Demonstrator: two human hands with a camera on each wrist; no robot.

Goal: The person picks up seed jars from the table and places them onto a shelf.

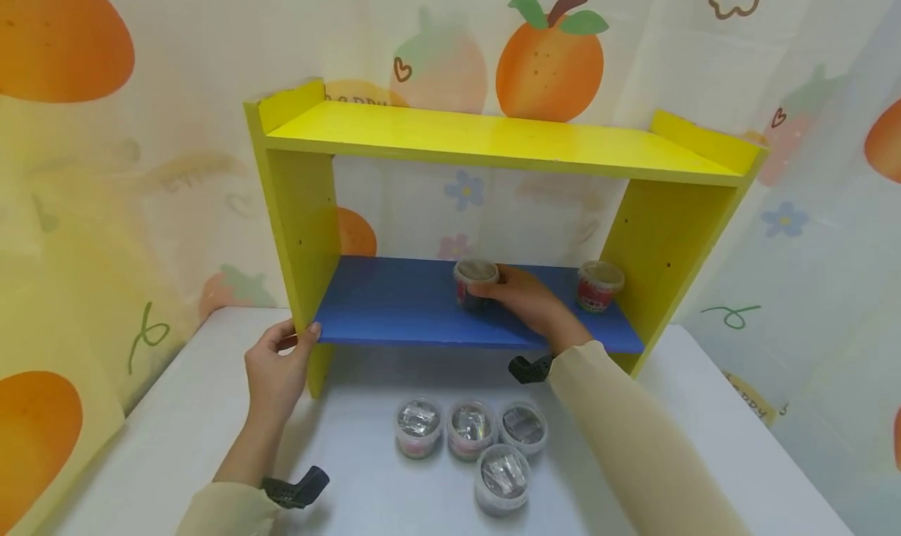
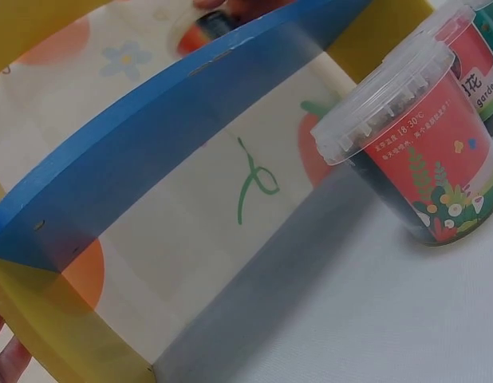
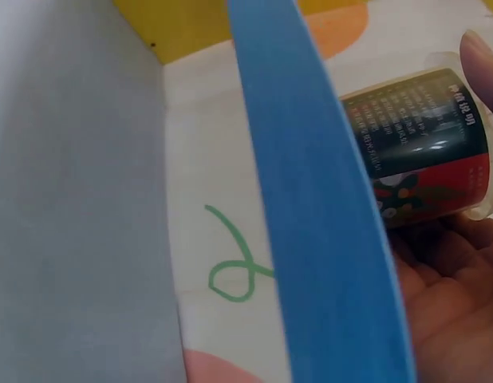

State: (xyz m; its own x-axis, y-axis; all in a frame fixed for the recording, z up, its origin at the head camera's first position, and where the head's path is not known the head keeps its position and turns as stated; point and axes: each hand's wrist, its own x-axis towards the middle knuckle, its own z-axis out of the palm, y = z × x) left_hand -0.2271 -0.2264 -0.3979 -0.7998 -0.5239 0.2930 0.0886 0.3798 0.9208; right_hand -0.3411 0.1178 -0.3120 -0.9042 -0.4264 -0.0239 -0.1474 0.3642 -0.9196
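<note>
A small plastic tub (image 1: pixel 470 285) with a lid and a printed label is gripped by my right hand (image 1: pixel 528 297), at the middle of the blue shelf board (image 1: pixel 394 293). In the right wrist view this tub (image 3: pixel 422 136) shows a dark and red label, with the thumb (image 3: pixel 482 72) across its lid end. Whether its base touches the board I cannot tell. My left hand (image 1: pixel 274 372) holds the lower left yellow side panel (image 1: pixel 299 231) of the shelf unit, thumb at the board's front corner. Another tub (image 1: pixel 598 287) stands at the board's right end.
Several lidded tubs (image 1: pixel 503 481) stand close together on the white table (image 1: pixel 366 489) before the shelf unit. In the left wrist view, one tub (image 2: pixel 426 152) carries a red label with plants. The yellow top board (image 1: pixel 486 133) spans overhead; a fruit-patterned sheet (image 1: pixel 176 168) hangs behind.
</note>
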